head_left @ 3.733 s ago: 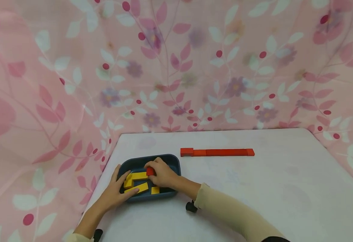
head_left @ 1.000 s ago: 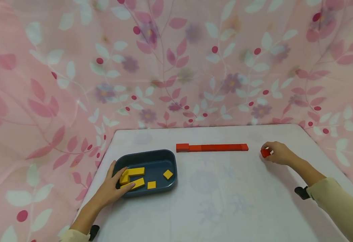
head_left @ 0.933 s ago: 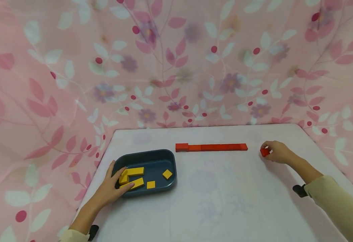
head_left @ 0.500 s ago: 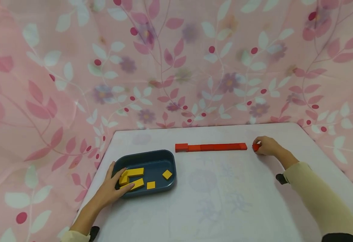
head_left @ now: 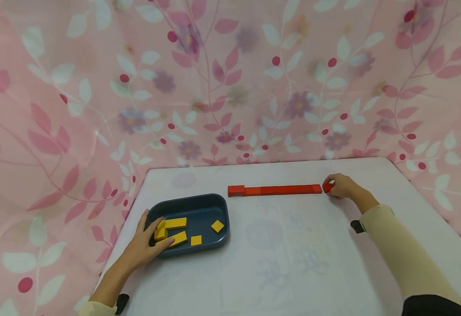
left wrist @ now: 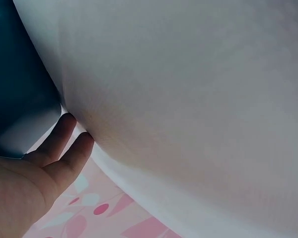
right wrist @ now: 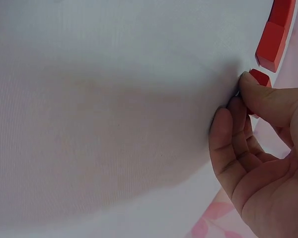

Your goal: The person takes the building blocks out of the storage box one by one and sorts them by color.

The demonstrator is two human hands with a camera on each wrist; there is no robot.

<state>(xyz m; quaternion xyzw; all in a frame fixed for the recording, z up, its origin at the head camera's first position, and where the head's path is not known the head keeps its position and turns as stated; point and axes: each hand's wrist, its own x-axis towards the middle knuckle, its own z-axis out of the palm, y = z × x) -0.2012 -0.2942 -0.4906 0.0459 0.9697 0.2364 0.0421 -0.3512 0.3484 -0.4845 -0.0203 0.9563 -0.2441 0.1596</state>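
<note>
My right hand [head_left: 342,186] pinches a small red block [head_left: 327,187] between thumb and fingers. A narrow gap parts that block from the right end of a long row of red blocks [head_left: 286,190]; the right wrist view shows the same gap beside the row's end block [right wrist: 272,45]. At the row's left end one block [head_left: 236,190] stands taller than the others. My left hand [head_left: 145,243] lies over the left rim of a dark blue tray [head_left: 199,199], fingers spread, with fingertips over yellow blocks [head_left: 175,224] inside.
Two small yellow blocks, one square [head_left: 196,240] and one turned like a diamond [head_left: 217,226], lie in the tray's right part. The white tabletop [head_left: 278,263] ends at a pink floral cloth [head_left: 230,87] behind it.
The right hand took a red block from the tray, carried it far right, then moved it left toward the row's right end. The left hand stays at the tray.
</note>
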